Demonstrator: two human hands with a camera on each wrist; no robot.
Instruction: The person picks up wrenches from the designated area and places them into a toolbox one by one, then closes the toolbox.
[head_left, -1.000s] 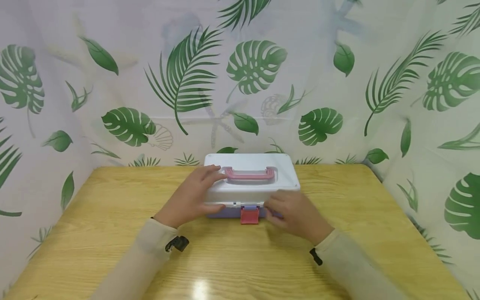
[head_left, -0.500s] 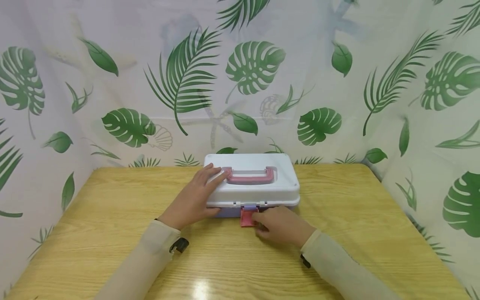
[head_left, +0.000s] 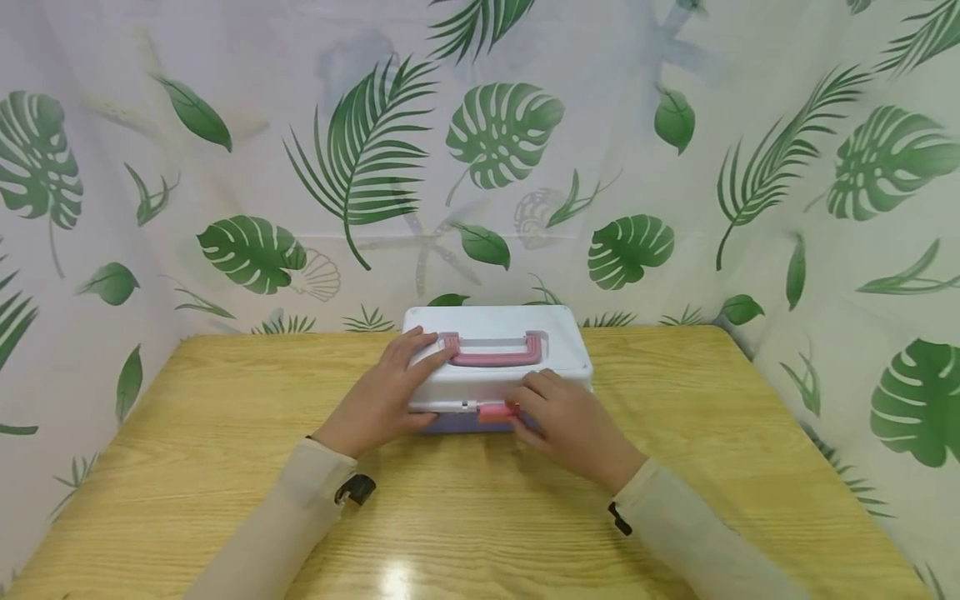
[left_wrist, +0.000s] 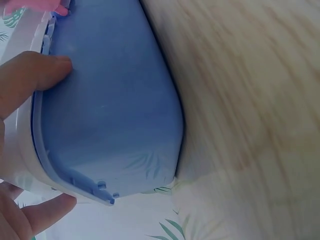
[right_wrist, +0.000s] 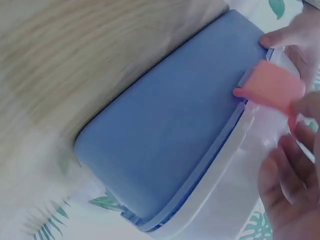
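Note:
A plastic storage box [head_left: 502, 383] stands at the table's back, its white lid [head_left: 495, 318] down over a blue-purple base [left_wrist: 110, 90]. On top lies a pink handle [head_left: 497, 358], folded flat. My left hand [head_left: 378, 400] grips the box's left end, fingers over the lid and thumb on the front of the base just below the rim. At the front middle, a pink latch [right_wrist: 272, 85] sticks outward, tilted up from the box. My right hand [head_left: 566, 425] pinches the latch's free edge between thumb and fingers, its other fingers close to the lid's front.
The wooden table [head_left: 465, 517] extends in front of the box and to both sides. A white cloth with green leaves [head_left: 502, 133] hangs right behind the table and along its sides.
My right hand came down to the hanging latch, took hold of it and swung it up from the base. My left hand settled onto the lid's left end and stays there.

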